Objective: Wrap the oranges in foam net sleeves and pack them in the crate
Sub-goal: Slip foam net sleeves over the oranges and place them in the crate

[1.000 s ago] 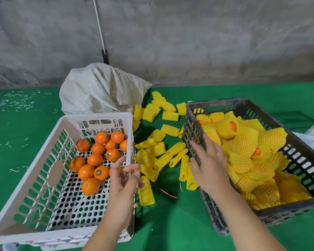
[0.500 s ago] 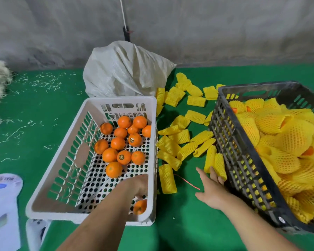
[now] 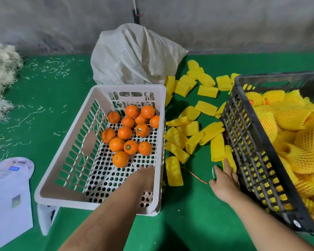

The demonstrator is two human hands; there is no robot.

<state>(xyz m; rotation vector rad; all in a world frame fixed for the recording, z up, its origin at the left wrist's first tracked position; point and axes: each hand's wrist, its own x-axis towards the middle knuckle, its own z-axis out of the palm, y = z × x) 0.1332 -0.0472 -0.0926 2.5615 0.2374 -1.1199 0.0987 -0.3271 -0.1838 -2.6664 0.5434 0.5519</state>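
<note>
Several bare oranges (image 3: 124, 133) lie at the far end of the white perforated basket (image 3: 74, 187). My left hand (image 3: 145, 176) reaches down into the basket's near right corner; its fingers point away and are hidden, so I cannot see whether it holds anything. Loose yellow foam net sleeves (image 3: 188, 127) are scattered on the green mat between the basket and the black crate (image 3: 248, 147). With straight fingers, my right hand (image 3: 223, 182) touches the sleeve (image 3: 229, 158) that leans on the crate's wall. Wrapped oranges (image 3: 297, 138) fill the crate.
A white woven sack (image 3: 134, 57) stands behind the basket. White paper packaging (image 3: 7, 196) lies at the near left, and a pile of pale straw (image 3: 0, 78) at the far left. A thin red wire (image 3: 194, 175) lies on the mat (image 3: 188, 223) between my hands.
My left hand dropped into the basket's near corner; the orange seen beside it half a second ago is hidden now. My right hand came off the crate's wall down to the sleeves.
</note>
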